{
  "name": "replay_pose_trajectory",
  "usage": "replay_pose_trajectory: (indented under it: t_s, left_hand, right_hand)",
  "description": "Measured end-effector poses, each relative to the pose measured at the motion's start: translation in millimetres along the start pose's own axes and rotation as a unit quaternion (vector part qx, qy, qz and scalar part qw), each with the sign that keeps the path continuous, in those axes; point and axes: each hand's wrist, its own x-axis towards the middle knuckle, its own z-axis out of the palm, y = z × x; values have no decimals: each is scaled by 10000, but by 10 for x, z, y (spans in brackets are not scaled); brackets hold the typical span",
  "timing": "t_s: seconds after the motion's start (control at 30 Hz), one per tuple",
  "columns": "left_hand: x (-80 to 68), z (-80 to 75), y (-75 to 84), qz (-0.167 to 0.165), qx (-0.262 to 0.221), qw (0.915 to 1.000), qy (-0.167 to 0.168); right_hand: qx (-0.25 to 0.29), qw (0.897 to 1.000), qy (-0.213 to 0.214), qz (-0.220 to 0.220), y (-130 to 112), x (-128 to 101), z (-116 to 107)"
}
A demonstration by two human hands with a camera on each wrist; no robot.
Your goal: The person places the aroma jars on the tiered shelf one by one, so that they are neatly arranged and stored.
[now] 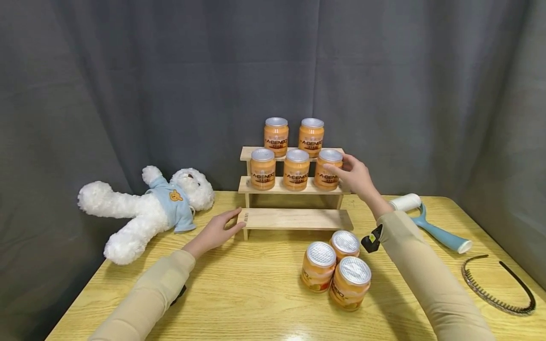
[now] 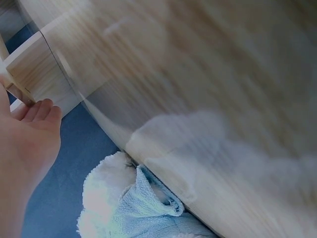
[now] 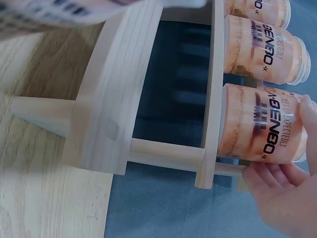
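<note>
A three-step wooden display shelf [image 1: 294, 219] stands at the back of the table. My right hand [image 1: 357, 177] grips the rightmost orange jar [image 1: 327, 176] on the middle step, thumb on its front and fingers round its right side. In the right wrist view this jar [image 3: 262, 124] sits upright on the step board. Two similar jars [image 1: 296, 170] stand left of it, and two more [image 1: 311, 138] are on the top step. My left hand [image 1: 216, 230] holds the left end of the lowest step; in the left wrist view its fingers [image 2: 43, 110] bend at the board's end.
Three orange jars [image 1: 321, 265] with silver lids stand on the table [image 1: 239, 293] in front of the shelf. A white plush bear [image 1: 141, 208] lies at the left. Beside my right arm are a blue-handled lint roller [image 1: 441, 234] and a dark toothed headband [image 1: 496, 300].
</note>
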Motion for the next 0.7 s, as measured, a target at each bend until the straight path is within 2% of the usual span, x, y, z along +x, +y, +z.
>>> replay_pose_trajectory:
  t_s: [0.3,0.5,0.7]
  left_hand:
    - [-3,-2,2,-10,23,10000,77]
    - [2,-4,12,-77,-66,9999,18]
    - [7,-13,17,-136,-31,9999,-52]
  right_hand:
    - [-269,9996,-19,-45,34,-34,-39]
    - [-520,9985,-81,-173,65,-234,-135]
    - [-717,9960,-161,-511,89,-453,-250]
